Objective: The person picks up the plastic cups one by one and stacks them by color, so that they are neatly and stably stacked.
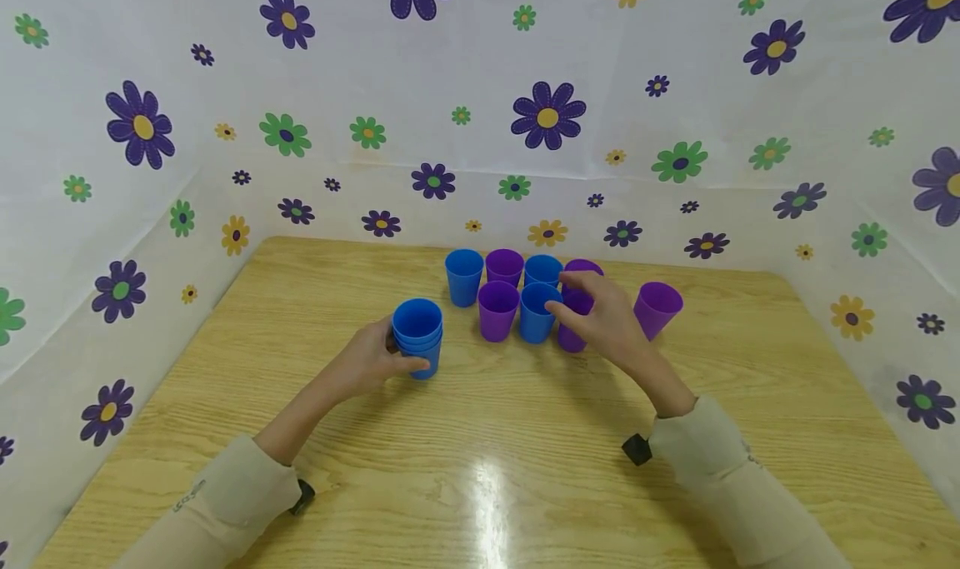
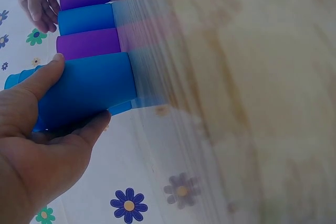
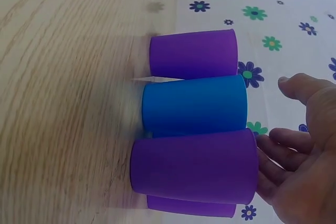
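Observation:
My left hand (image 1: 369, 359) grips a stack of nested blue cups (image 1: 417, 336), thumb on the near side. In the left wrist view the stacked blue cups (image 2: 86, 90) lie between thumb and fingers. My right hand (image 1: 613, 317) is over the right end of the cup group, thumb and fingers apart, around the rim level of a front blue cup (image 1: 536, 319) and a front purple cup (image 1: 572, 336). The right wrist view shows that hand (image 3: 299, 156) holding nothing, beside the rims of the purple cup (image 3: 194, 166) and blue cup (image 3: 194, 104); whether a fingertip touches is unclear.
Another purple cup (image 1: 498, 312) stands at the front row's left. Behind are a blue cup (image 1: 464, 279), a purple cup (image 1: 504, 266), a blue cup (image 1: 543, 267) and a partly hidden purple cup (image 1: 583, 265). A separate purple cup (image 1: 660, 306) stands right. Flowered cloth (image 1: 465, 69) surrounds the wooden table (image 1: 420, 469).

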{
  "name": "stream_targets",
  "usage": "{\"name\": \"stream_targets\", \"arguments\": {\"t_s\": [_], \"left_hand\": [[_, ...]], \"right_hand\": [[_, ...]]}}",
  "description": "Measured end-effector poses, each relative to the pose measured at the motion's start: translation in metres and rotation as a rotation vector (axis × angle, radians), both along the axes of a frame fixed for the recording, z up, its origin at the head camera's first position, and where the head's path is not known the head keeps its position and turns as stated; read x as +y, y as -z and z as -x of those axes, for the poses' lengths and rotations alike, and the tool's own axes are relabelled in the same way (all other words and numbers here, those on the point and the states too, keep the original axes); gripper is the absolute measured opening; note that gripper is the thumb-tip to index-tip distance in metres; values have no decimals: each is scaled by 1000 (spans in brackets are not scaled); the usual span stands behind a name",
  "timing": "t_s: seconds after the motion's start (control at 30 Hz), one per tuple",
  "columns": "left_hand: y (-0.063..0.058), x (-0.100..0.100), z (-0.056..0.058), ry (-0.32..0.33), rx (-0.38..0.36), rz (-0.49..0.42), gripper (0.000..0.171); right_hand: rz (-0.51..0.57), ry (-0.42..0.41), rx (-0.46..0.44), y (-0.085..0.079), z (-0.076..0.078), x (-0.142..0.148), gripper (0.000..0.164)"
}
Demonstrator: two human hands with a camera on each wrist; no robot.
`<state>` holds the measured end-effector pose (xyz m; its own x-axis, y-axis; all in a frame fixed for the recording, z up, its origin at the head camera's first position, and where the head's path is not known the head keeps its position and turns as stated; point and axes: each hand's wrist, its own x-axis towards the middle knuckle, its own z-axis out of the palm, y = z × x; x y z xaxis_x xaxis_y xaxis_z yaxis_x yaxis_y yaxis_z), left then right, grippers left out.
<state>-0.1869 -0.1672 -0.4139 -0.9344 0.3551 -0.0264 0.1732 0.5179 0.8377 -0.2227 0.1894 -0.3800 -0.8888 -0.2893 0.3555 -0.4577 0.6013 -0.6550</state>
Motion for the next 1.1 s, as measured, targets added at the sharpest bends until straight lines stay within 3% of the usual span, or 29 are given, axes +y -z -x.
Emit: {"name": "stream_targets", "arguments": {"t_s": [0.27, 0.6, 1.1], "left_hand": [[-1, 1, -1, -8, -17, -2, 69], [-2, 1, -1, -11, -23, 0, 70], [0, 1, 0, -6, -12, -7, 69]], "right_hand": [[-138, 16, 40, 4, 1, -4, 53], [-277, 34, 161, 10, 4, -8, 59], [-361, 69, 162, 16, 4, -14, 63]]}}
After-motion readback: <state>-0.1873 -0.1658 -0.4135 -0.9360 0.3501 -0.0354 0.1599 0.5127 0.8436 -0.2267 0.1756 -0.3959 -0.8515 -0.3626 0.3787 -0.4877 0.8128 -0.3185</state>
